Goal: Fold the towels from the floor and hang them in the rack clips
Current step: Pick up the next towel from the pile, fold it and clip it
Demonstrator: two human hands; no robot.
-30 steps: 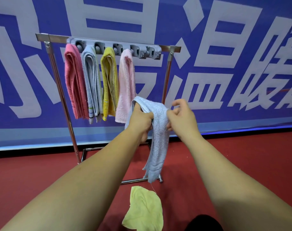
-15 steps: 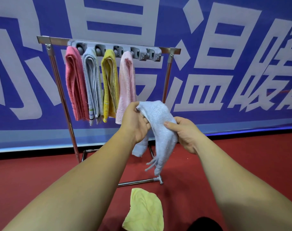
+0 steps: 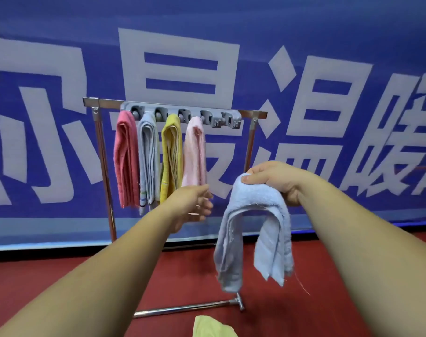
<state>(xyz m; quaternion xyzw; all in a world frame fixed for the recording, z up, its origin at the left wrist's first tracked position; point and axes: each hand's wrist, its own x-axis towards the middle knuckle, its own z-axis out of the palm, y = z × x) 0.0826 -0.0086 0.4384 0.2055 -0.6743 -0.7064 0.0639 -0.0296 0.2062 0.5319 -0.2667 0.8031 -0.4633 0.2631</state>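
Big white Chinese characters stand on the blue banner (image 3: 292, 20) behind the hands. Above the right hand (image 3: 272, 181) the character 温 reads clearly. Above the left hand (image 3: 192, 205) the rack (image 3: 102, 102) hides part of another character.

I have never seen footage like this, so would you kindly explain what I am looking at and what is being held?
There is no machine here: a person works bare-handed, and every picture comes from one camera on their head, looking down along both arms. The right hand grips a folded light blue towel, which droops on both sides. The left hand is empty, reaching toward the metal rack. A pink towel, a grey towel, a yellow towel and a pale pink towel hang folded from its grey clip strip; the strip's right end is bare. A yellow cloth lies on the red floor.
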